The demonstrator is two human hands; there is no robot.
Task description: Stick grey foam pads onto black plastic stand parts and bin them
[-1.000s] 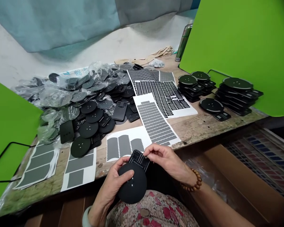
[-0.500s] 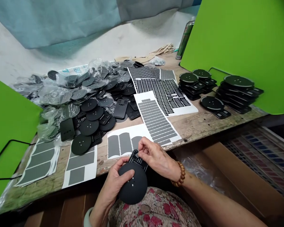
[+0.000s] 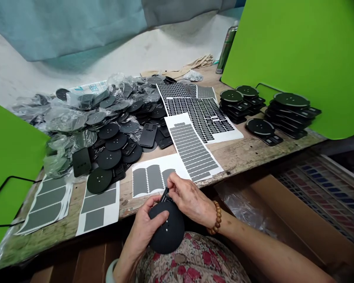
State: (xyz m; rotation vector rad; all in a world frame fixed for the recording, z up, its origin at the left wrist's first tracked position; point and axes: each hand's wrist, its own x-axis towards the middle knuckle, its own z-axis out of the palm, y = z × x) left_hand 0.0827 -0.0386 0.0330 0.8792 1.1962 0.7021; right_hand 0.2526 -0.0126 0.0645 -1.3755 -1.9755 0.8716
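Observation:
My left hand (image 3: 146, 224) is wrapped around a black plastic stand (image 3: 168, 236) with a round disc base, held above my lap. The thumb lies across the disc, close to its small holes. My right hand (image 3: 188, 198) is closed in a pinch over the stand's narrow slotted end, which it mostly covers. Whatever those fingertips hold is hidden. Just beyond both hands, a white sheet of grey die-cut stickers (image 3: 153, 177) lies at the table edge. A longer sheet with narrow grey strips (image 3: 191, 149) overlaps it.
Loose black stands (image 3: 109, 159), many in clear plastic bags (image 3: 66, 118), are heaped on the left. Stacked stands (image 3: 292, 112) stand on the right beside a green panel (image 3: 283, 47). A spray can (image 3: 226, 49) is at the back. Below the table edge sits an open cardboard box (image 3: 283, 200).
My right hand has moved slightly left and lower over the stand's slotted end, now covering more of it. My left hand keeps its hold. The whole view has shifted a little.

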